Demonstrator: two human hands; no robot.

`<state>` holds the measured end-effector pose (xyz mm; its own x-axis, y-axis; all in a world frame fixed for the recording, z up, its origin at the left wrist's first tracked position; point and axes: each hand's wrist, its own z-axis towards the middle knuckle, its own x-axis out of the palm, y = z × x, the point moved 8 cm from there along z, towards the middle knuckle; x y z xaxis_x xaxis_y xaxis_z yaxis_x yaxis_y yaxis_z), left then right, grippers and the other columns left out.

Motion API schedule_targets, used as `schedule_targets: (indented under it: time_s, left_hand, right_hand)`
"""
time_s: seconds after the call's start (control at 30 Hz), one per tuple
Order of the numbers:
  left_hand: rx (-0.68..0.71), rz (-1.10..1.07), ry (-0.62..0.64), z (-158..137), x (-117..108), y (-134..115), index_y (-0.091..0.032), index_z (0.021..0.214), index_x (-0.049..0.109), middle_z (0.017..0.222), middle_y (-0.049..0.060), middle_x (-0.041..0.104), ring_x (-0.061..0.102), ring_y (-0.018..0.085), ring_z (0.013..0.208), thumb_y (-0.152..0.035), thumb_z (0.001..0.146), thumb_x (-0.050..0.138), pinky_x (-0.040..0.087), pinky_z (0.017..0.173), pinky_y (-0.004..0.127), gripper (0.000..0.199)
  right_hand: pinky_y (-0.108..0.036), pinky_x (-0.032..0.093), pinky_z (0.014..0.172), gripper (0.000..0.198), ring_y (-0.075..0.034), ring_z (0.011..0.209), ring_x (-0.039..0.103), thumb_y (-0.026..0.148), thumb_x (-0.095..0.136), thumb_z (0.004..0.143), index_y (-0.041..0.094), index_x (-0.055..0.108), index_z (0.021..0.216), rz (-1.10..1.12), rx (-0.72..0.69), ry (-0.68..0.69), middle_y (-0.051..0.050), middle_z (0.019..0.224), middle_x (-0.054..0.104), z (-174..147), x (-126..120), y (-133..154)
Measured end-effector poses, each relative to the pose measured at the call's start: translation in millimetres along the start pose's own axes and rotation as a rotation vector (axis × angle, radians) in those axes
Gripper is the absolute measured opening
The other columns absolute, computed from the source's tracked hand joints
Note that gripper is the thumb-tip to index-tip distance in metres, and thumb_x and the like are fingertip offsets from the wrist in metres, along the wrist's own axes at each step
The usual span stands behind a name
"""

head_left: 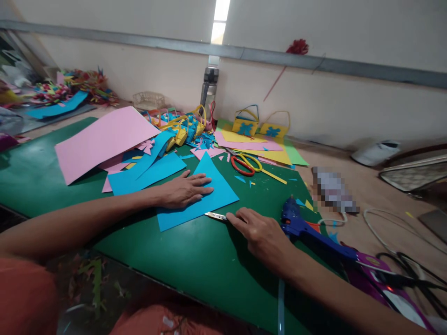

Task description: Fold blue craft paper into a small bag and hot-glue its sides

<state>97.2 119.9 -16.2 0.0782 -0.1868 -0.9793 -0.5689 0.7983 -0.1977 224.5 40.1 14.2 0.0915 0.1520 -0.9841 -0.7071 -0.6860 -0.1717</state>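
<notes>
My left hand [185,190] lies flat with fingers spread on a blue sheet of craft paper [220,190], pressing it to the green cutting mat [167,265]. In my right hand [260,230] is a slim craft knife [217,216], its tip at the sheet's lower edge. Other blue paper [153,174] lies just left of the sheet. Beyond it are scissors [246,165] with one red and one yellow handle. A blue glue gun [303,228] rests right of my right hand, partly behind my forearm.
A large pink sheet [104,139] lies at the left. Small paper bags [185,128] are piled at the back, near a bottle [209,88]. Two yellow bags [246,125] stand against the wall. A purple power strip [394,284] and cables [387,228] lie at the right.
</notes>
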Motion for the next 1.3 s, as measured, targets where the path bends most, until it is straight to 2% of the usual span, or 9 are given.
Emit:
schedule_targets:
  time_s: [0.27,0.4,0.57,0.77,0.97,1.1,1.3]
  left_hand:
    - [0.002,-0.003,-0.015,0,-1,0,-0.027,0.139,0.034,0.152,0.007,0.023,0.017,0.029,0.139,-0.035,0.097,0.028,0.016,0.106,0.060,0.043]
    - [0.013,0.005,-0.031,-1,-1,0,-0.029,0.139,0.035,0.151,0.006,0.024,0.016,0.027,0.140,-0.036,0.098,0.027,0.016,0.106,0.060,0.043]
    - [0.013,0.012,-0.029,-1,-1,0,-0.027,0.139,0.035,0.151,0.008,0.024,0.017,0.028,0.139,-0.035,0.098,0.027,0.014,0.105,0.061,0.043]
    - [0.029,0.020,-0.033,-1,-2,0,-0.028,0.139,0.035,0.151,0.007,0.024,0.016,0.027,0.140,-0.036,0.097,0.028,0.015,0.107,0.057,0.043]
    - [0.025,0.014,-0.031,-1,-1,0,-0.026,0.139,0.036,0.151,0.009,0.024,0.018,0.030,0.139,-0.035,0.097,0.028,0.017,0.104,0.061,0.043]
    - [0.034,0.014,-0.037,-1,-1,1,-0.026,0.139,0.034,0.151,0.008,0.023,0.017,0.028,0.139,-0.036,0.097,0.027,0.016,0.105,0.059,0.044]
    - [0.033,0.013,-0.047,-2,-2,1,-0.025,0.139,0.035,0.151,0.008,0.023,0.016,0.028,0.139,-0.036,0.097,0.027,0.016,0.105,0.060,0.043]
  right_hand:
    - [-0.026,0.035,0.057,0.053,-0.017,0.078,0.054,-0.008,0.041,0.067,0.017,0.056,0.111,0.039,0.015,0.094,-0.006,0.088,0.060,1,0,11]
    - [-0.026,0.035,0.057,0.057,-0.017,0.077,0.054,-0.010,0.040,0.064,0.016,0.055,0.113,0.051,0.013,0.097,-0.006,0.089,0.060,3,-1,14]
    - [-0.026,0.034,0.057,0.052,-0.017,0.077,0.053,-0.007,0.041,0.066,0.016,0.055,0.111,0.076,-0.013,0.131,-0.006,0.087,0.060,10,-4,23]
    - [-0.026,0.034,0.058,0.054,-0.017,0.077,0.053,-0.008,0.042,0.064,0.015,0.054,0.111,0.109,-0.044,0.071,-0.006,0.088,0.060,12,-8,31]
    - [-0.027,0.032,0.055,0.052,-0.017,0.074,0.052,-0.007,0.041,0.065,0.015,0.055,0.110,0.096,-0.070,0.122,-0.006,0.085,0.059,14,-7,40]
    - [-0.027,0.034,0.056,0.056,-0.017,0.077,0.053,-0.007,0.039,0.065,0.015,0.052,0.115,0.103,-0.081,0.090,-0.007,0.090,0.059,15,-9,45]
    - [-0.027,0.034,0.055,0.052,-0.018,0.077,0.054,-0.005,0.042,0.067,0.016,0.053,0.114,0.093,-0.096,0.183,-0.007,0.090,0.060,20,-6,55]
